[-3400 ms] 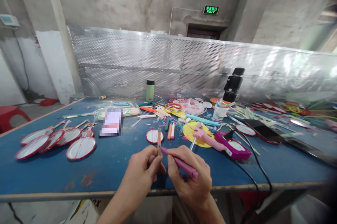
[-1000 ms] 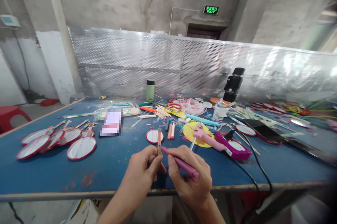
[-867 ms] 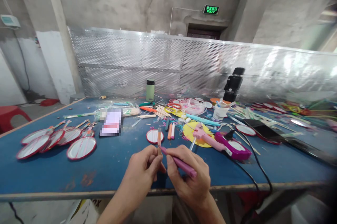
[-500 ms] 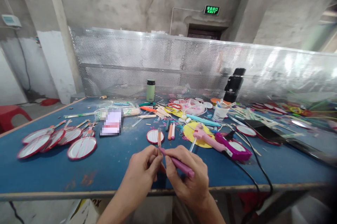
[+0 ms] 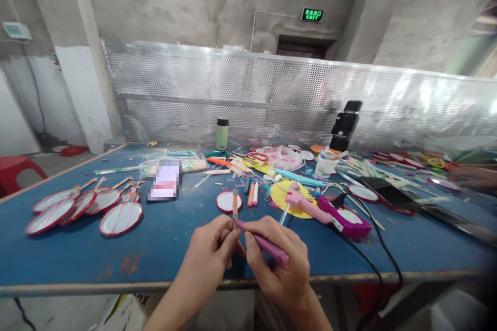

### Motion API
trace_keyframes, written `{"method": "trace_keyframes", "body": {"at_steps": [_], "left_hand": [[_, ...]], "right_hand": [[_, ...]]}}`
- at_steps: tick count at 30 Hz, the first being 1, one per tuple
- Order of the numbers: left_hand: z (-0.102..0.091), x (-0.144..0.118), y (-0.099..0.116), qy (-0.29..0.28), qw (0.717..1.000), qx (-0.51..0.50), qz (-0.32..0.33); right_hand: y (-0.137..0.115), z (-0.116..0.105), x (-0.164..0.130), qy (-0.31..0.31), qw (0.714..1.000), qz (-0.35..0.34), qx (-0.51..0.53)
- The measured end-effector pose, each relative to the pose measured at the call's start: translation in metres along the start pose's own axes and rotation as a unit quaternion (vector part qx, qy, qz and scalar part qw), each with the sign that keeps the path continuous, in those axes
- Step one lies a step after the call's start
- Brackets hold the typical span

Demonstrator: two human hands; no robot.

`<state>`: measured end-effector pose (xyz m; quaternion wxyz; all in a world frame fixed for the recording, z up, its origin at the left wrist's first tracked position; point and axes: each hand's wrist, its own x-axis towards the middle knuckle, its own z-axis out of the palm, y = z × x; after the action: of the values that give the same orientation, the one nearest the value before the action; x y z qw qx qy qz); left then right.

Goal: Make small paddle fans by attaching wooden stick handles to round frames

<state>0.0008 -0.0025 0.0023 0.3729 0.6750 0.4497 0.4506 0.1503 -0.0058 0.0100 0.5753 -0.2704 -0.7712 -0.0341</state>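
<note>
My left hand (image 5: 212, 250) pinches a thin wooden stick (image 5: 234, 205) and holds it upright above the near edge of the blue table (image 5: 163, 238). My right hand (image 5: 279, 263) grips a purple marker (image 5: 264, 242) like a pen, its tip touching the stick's lower part just above my left fingers. Both hands are close together over the table's front edge. Beyond the stick lies a small white disc with a red rim (image 5: 227, 201).
Several red-rimmed discs on sticks (image 5: 85, 206) lie at the left. A pink glue gun (image 5: 306, 204) and magenta device (image 5: 345, 217) with a black cable (image 5: 373, 258) lie at the right. Markers, sticks, a white cup (image 5: 324, 164) and green bottle (image 5: 221, 134) crowd the middle. A perforated metal screen (image 5: 272, 92) backs the table.
My hands have barely moved; the marker tip has slid slightly along the stick. A blurred hand of another person has come into view at the far right edge.
</note>
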Motion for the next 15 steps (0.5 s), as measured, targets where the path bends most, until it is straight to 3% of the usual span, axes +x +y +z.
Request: {"method": "trace_keyframes", "body": {"at_steps": [15], "left_hand": [[0.0007, -0.0003, -0.0019, -0.005, 1.000, -0.006, -0.004]], "right_hand": [[0.0028, 0.0017, -0.0037, 0.017, 1.000, 0.008, 0.003]]}}
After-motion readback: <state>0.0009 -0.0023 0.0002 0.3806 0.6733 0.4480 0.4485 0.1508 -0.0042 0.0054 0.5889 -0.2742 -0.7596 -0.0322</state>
